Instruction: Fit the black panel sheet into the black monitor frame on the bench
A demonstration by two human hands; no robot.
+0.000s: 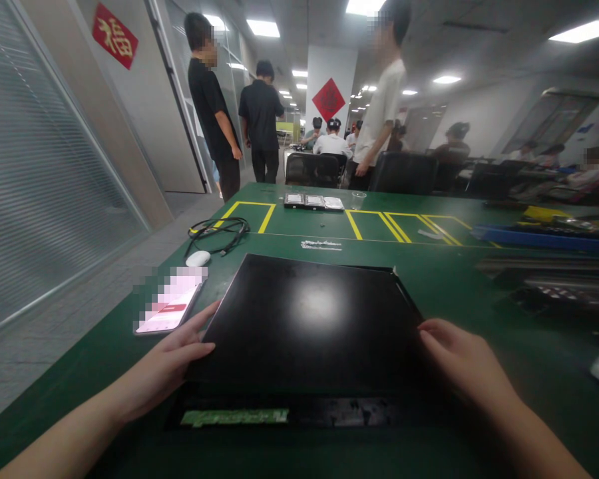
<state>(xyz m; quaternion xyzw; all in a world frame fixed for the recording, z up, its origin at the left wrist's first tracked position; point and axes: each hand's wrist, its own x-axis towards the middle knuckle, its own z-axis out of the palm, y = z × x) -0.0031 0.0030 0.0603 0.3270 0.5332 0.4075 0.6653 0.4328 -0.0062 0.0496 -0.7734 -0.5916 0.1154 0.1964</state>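
Note:
A large flat black panel point(309, 319), glossy on top, lies tilted on the green table point(449, 286) right in front of me. My left hand point(172, 362) grips its left edge, thumb on top and fingers curled around the side. My right hand point(462, 362) holds the right edge the same way. Under the panel's near edge a dark base with a green label point(234, 417) shows.
A lit phone point(167, 309) lies left of the panel, with a white mouse point(198, 258) and coiled black cable point(219, 233) beyond. Small trays point(313, 201) and a clear cup point(358, 199) sit at the far edge. Dark keyboards point(554, 276) are stacked on the right. Several people stand and sit behind.

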